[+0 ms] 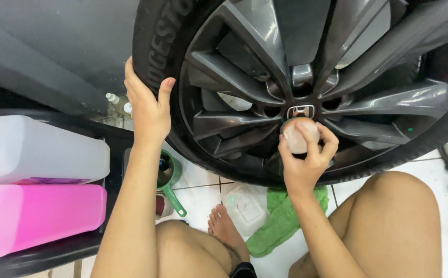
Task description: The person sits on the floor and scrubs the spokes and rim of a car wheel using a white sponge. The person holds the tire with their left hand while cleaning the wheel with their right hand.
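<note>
A car wheel fills the top of the head view, with a black tyre [149, 41] around a dark grey spoked alloy rim [244, 77]. My left hand [146, 105] lies flat against the tyre's left sidewall, fingers up and holding nothing. My right hand [306, 159] grips a small round pale pink pad [298, 135] and presses it on the rim just below the centre cap [301, 110]. My bare knees and one foot show at the bottom.
A clear jug [38, 149] and a pink jug [38, 216] lie stacked at the left. A green scoop [172, 180], a clear plastic bag [244, 206] and a green cloth [280, 219] sit on the white tiled floor under the wheel.
</note>
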